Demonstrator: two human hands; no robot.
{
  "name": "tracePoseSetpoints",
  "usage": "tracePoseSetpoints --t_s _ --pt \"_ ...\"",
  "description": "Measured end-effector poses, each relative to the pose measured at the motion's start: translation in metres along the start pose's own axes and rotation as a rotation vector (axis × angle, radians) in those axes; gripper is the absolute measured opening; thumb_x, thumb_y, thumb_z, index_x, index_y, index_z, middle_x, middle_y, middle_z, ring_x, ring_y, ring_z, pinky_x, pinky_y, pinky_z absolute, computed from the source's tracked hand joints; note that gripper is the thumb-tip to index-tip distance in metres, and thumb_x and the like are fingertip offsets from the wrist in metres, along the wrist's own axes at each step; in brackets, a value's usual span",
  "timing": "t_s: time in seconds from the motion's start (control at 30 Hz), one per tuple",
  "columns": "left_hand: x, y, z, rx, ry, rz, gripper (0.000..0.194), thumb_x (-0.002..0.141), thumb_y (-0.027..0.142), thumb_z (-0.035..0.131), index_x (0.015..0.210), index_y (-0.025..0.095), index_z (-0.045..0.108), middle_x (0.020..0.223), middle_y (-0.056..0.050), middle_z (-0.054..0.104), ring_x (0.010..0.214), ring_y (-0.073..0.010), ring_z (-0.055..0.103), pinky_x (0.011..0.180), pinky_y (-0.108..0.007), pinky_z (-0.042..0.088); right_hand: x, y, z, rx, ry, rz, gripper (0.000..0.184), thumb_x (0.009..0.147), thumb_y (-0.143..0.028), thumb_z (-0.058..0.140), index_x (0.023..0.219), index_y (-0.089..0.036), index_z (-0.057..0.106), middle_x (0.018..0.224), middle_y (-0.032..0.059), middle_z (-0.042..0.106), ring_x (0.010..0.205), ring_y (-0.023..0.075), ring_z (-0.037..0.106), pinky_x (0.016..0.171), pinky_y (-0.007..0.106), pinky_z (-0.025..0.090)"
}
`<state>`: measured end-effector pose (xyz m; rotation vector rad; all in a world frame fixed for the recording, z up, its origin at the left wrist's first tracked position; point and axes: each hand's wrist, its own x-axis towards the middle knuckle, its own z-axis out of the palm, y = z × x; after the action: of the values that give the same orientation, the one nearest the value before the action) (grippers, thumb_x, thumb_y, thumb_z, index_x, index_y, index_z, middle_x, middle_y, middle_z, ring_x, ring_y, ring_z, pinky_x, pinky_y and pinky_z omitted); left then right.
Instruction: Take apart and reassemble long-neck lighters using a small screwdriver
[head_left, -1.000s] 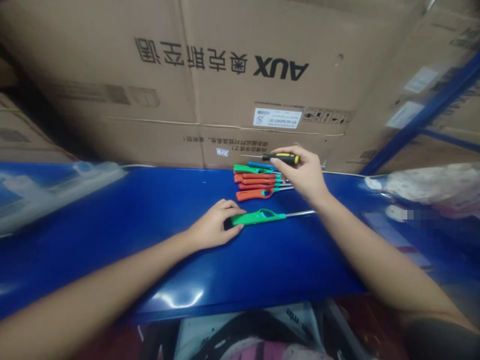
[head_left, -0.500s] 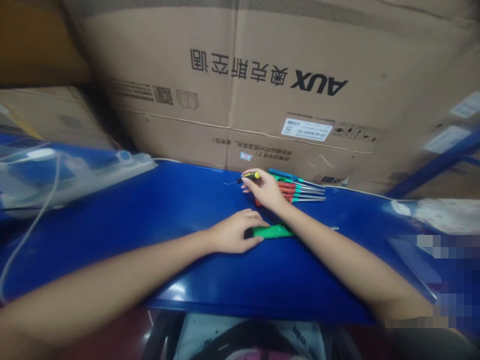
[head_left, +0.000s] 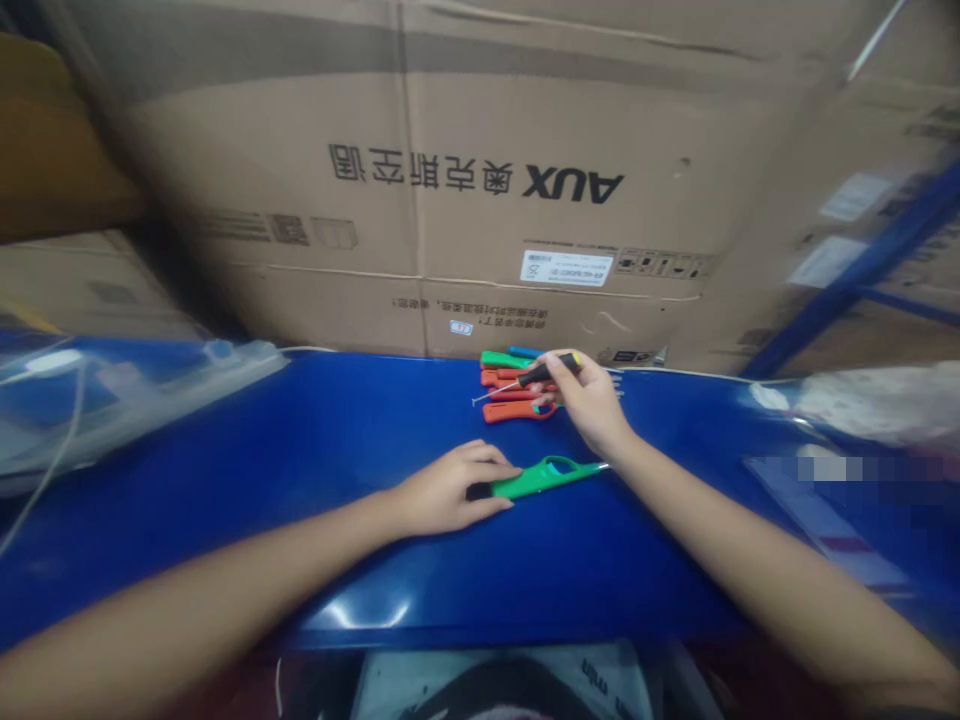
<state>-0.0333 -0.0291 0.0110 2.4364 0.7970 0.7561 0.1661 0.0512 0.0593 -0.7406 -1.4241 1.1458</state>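
While the left hand [head_left: 450, 492] clasps a green lighter [head_left: 534, 480] below frame centre, the right hand [head_left: 594, 402] grips a screwdriver [head_left: 534, 376]. Orange lighters [head_left: 511, 412] lie mid-frame

Green lighter [head_left: 537, 478], tilted black-handled screwdriver [head_left: 533, 375]

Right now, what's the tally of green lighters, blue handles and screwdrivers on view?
Green lighters: 2 (one in the left hand, one farther back)
Blue handle: 1
Screwdriver: 1, in the right hand
Total: 4
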Motion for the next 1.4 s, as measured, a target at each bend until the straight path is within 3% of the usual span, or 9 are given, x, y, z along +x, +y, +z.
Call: tracePoseSetpoints --t_s 0.17,0.3,0.4,0.53,0.73,1.0,1.13,1.4 --pt "0.01 0.021 0.021 0.071 -0.014 -0.009 0.036 0.097 0.029 0.059 0.131 0.017 0.065 0.117 -0.012 0.067 0.109 -0.0232 0.059 0.099 -0.039 0.051 -0.018 -0.02 -0.058 0.079 0.164 0.094 0.043 0.072 -0.057 0.08 0.083 -0.018 0.066 0.078 0.0015 0.071 0.052 0.0088 0.06 0.047 0.023 0.055" --pt "0.028 0.027 0.033 0.134 -0.045 -0.016 0.035 0.096 0.027 0.058 0.129 0.015 0.066 0.114 -0.012 0.066 0.107 -0.0242 0.059 0.097 -0.039 0.053 -0.021 -0.016 -0.078 0.184 0.26 0.134 0.045 0.067 -0.056 0.084 0.073 -0.017 0.061 0.069 -0.0008 0.067 0.043 0.0058 0.049 0.038 0.02 0.045" --pt "0.038 0.02 0.036 0.126 -0.02 -0.017 0.035 0.096 0.027 0.06 0.127 0.015 0.067 0.113 -0.012 0.067 0.106 -0.0243 0.061 0.096 -0.041 0.054 -0.021 -0.011 -0.08 0.276 0.282 0.199 0.043 0.065 -0.051 0.086 0.072 -0.018 0.059 0.065 -0.0024 0.065 0.04 0.0042 0.043 0.036 0.019 0.04" --pt "0.042 0.009 0.037 -0.009 0.046 -0.045 0.036 0.092 0.032 0.067 0.125 0.017 0.069 0.115 -0.01 0.069 0.107 -0.0225 0.064 0.096 -0.038 0.055 -0.025 -0.009 -0.084 0.354 0.216 0.272 0.035 0.067 -0.041 0.085 0.076 -0.018 0.061 0.068 -0.0018 0.067 0.042 0.0037 0.042 0.039 0.018 0.041" --pt "0.046 0.002 0.034 -0.218 0.159 -0.212 0.039 0.084 0.039 0.076 0.119 0.022 0.073 0.116 -0.007 0.073 0.105 -0.0222 0.069 0.099 -0.037 0.056 -0.032 -0.008 -0.084 0.411 0.154 0.333 0.02 0.071 -0.027 0.074 0.085 -0.016 0.064 0.075 -0.0001 0.068 0.046 0.0035 0.042 0.041 0.017 0.042" --pt "0.05 0.004 0.033 -0.406 0.24 -0.293 0.036 0.08 0.035 0.079 0.114 0.022 0.075 0.106 -0.005 0.075 0.091 -0.0187 0.071 0.083 -0.03 0.06 -0.043 0.0 -0.071 0.245 0.103 0.254 0.031 0.08 -0.042 0.076 0.094 -0.02 0.059 0.082 -0.0031 0.065 0.046 0.0033 0.043 0.036 0.016 0.044" --pt "0.05 0.006 0.031 -0.418 0.264 -0.275 0.028 0.08 0.032 0.08 0.104 0.018 0.076 0.103 -0.006 0.075 0.087 -0.0169 0.07 0.078 -0.027 0.059 -0.045 -0.004 -0.07 0.221 0.105 0.243 0.032 0.081 -0.043 0.076 0.096 -0.021 0.058 0.084 -0.0026 0.065 0.051 0.0057 0.051 0.038 0.018 0.047" --pt "0.051 0.009 0.03 -0.467 0.286 -0.308 0.018 0.082 0.027 0.077 0.098 0.018 0.077 0.093 -0.004 0.076 0.079 -0.014 0.068 0.074 -0.025 0.056 -0.045 -0.009 -0.069 0.181 0.111 0.217 0.029 0.081 -0.044 0.076 0.094 -0.022 0.06 0.085 -0.0032 0.064 0.048 0.0045 0.047 0.039 0.018 0.047"
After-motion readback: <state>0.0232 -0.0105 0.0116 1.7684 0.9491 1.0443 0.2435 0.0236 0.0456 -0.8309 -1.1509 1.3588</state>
